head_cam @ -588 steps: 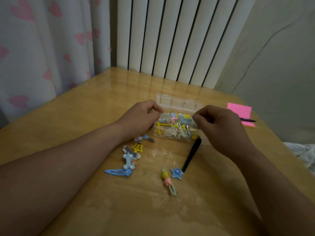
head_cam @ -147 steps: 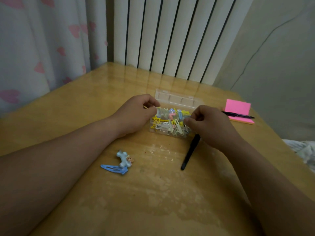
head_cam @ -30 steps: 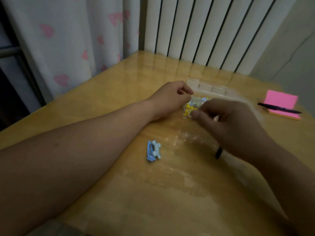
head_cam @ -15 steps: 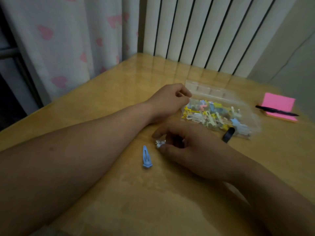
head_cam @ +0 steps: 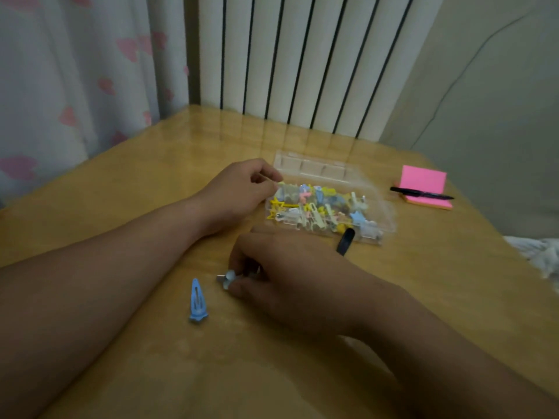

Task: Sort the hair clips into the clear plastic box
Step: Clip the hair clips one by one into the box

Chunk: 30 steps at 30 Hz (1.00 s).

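Centre frame: clear plastic box (head_cam: 384, 213) nearly full, left hand (head_cam: 239, 192) gripping its edge; right hand (head_cam: 290, 267) pinches pale clip (head_cam: 228, 278) on table (head_cam: 151, 182); blue clip (head_cam: 197, 300), black clip (head_cam: 346, 241) left outside.

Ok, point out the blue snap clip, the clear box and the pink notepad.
blue snap clip (head_cam: 197, 300), head view, middle of its body
clear box (head_cam: 382, 207), head view, bare right end
pink notepad (head_cam: 423, 179), head view, middle of top sheet

Glossy wooden worktop (head_cam: 151, 182) holding hair clips and stationery.
On it lie an open clear box (head_cam: 385, 207) full of clips, a black clip (head_cam: 345, 241) against its near side, a blue clip (head_cam: 197, 300), a pale clip (head_cam: 228, 278) beside that, and a pink notepad (head_cam: 423, 179) with a pen (head_cam: 420, 194) on it.
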Motion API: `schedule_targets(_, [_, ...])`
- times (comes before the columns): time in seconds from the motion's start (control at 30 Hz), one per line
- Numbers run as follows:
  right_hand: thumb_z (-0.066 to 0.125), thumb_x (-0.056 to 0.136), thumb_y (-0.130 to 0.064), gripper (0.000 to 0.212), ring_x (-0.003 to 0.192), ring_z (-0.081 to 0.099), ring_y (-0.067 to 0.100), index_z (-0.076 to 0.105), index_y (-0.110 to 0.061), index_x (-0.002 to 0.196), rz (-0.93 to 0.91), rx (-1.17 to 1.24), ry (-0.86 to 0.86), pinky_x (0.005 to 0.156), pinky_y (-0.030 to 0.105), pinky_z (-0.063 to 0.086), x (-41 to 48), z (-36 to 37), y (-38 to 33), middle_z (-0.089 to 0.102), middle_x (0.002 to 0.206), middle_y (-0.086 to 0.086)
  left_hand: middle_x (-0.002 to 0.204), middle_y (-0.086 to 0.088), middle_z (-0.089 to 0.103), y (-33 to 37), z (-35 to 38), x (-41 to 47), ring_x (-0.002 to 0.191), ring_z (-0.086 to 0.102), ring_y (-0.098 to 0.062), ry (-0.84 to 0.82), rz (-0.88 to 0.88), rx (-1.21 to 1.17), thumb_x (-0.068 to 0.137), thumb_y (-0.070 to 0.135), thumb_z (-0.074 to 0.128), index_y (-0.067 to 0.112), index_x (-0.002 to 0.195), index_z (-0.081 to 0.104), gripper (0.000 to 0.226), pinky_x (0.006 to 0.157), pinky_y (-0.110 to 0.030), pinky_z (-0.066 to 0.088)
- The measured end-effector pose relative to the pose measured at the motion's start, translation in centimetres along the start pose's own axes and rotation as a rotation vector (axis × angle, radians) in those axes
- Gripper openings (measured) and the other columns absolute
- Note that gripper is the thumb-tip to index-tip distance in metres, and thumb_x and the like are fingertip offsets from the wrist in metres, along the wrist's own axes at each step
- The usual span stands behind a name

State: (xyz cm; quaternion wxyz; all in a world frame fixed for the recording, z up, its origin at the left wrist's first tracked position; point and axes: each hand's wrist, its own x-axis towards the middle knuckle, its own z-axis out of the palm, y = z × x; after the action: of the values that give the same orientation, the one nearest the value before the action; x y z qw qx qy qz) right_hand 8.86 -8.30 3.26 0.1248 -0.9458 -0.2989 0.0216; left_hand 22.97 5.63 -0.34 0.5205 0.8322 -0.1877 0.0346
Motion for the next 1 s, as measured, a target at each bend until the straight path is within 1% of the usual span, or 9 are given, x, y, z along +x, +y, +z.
schedule_targets(0.07, [0.063,0.102,-0.043,0.012,0.088,0.054,0.007,0.06,-0.032,0.107,0.026,0.02,-0.001,0.075,0.031,0.05,-0.1,-0.1,0.5,0.058,0.098,-0.014,0.108,-0.005,0.074,0.0,-0.1,-0.1,0.1,0.069,-0.021,-0.01,-0.006,0.0,0.101,0.024,0.067,0.026,0.114,0.075,0.016,0.085,-0.031,0.054])
schedule_targets(0.17, [0.061,0.102,-0.045,0.014,0.084,0.055,0.006,0.058,-0.033,0.109,0.071,0.022,0.034,0.069,0.029,0.047,-0.1,-0.2,1.7,0.059,0.095,-0.014,0.108,-0.003,0.074,0.1,-0.1,-0.1,0.104,0.069,-0.028,-0.011,-0.008,0.006,0.1,0.024,0.067,0.029,0.112,0.075,0.016,0.094,-0.047,0.055])
schedule_targets(0.3, [0.061,0.103,-0.046,0.029,0.079,0.053,0.003,0.053,-0.035,0.128,0.12,0.042,0.067,0.067,0.029,0.045,-0.2,0.0,3.1,0.057,0.089,-0.015,0.107,0.0,0.074,0.1,-0.1,0.0,0.104,0.07,-0.022,-0.01,-0.013,0.01,0.099,0.024,0.067,0.031,0.111,0.076,0.017,0.094,-0.043,0.056])
schedule_targets(0.4, [0.063,0.103,-0.039,0.022,0.074,0.055,0.001,0.062,-0.033,0.124,0.13,0.121,0.135,0.064,0.023,0.043,-0.2,-0.5,4.0,0.06,0.083,-0.014,0.106,-0.001,0.075,0.1,-0.3,-0.1,0.102,0.07,-0.02,-0.016,0.0,0.007,0.098,0.023,0.067,0.031,0.111,0.076,0.018,0.094,-0.043,0.056])
schedule_targets(0.53, [0.07,0.099,-0.039,0.015,0.072,0.066,0.004,0.065,-0.033,0.112,0.229,0.36,0.413,0.06,0.021,0.052,-0.7,-3.0,6.0,0.071,0.083,-0.008,0.107,0.002,0.075,0.0,-0.3,-0.1,0.102,0.07,-0.015,-0.026,-0.013,-0.005,0.1,0.021,0.066,0.029,0.114,0.075,0.019,0.088,-0.028,0.054])
schedule_targets(0.7, [0.068,0.102,-0.033,0.02,0.072,0.073,0.006,0.061,-0.02,0.116,0.488,0.478,0.782,0.062,0.027,0.052,-2.4,-5.8,11.2,0.077,0.092,-0.003,0.107,0.004,0.075,-0.1,-0.2,-0.1,0.103,0.069,-0.017,-0.017,-0.025,-0.016,0.1,0.024,0.067,0.032,0.112,0.075,0.016,0.09,-0.033,0.054])
schedule_targets(0.77, [0.068,0.103,-0.031,0.021,0.073,0.074,0.007,0.061,-0.016,0.116,0.587,0.51,0.867,0.066,0.032,0.055,-3.1,-6.2,13.2,0.077,0.093,-0.002,0.108,0.003,0.074,-0.1,-0.1,-0.1,0.103,0.069,-0.019,-0.012,-0.022,-0.012,0.1,0.024,0.067,0.032,0.112,0.076,0.016,0.091,-0.034,0.054])
schedule_targets(0.9, [0.073,0.099,-0.029,0.02,0.083,0.074,0.015,0.064,-0.015,0.111,0.671,0.511,0.862,0.067,0.029,0.051,-3.6,-6.1,15.1,0.077,0.093,-0.002,0.108,0.005,0.074,-0.1,-0.1,-0.1,0.105,0.069,-0.015,-0.012,-0.022,-0.003,0.1,0.024,0.068,0.033,0.111,0.076,0.016,0.096,-0.036,0.053])
schedule_targets(1.0, [0.076,0.097,-0.03,0.017,0.083,0.071,0.014,0.066,-0.018,0.104,0.666,0.41,0.762,0.067,0.03,0.052,-3.4,-5.8,14.9,0.075,0.09,-0.004,0.106,0.005,0.075,-0.1,-0.1,-0.1,0.104,0.069,-0.015,-0.01,-0.022,-0.003,0.1,0.024,0.068,0.032,0.111,0.076,0.016,0.097,-0.036,0.053])
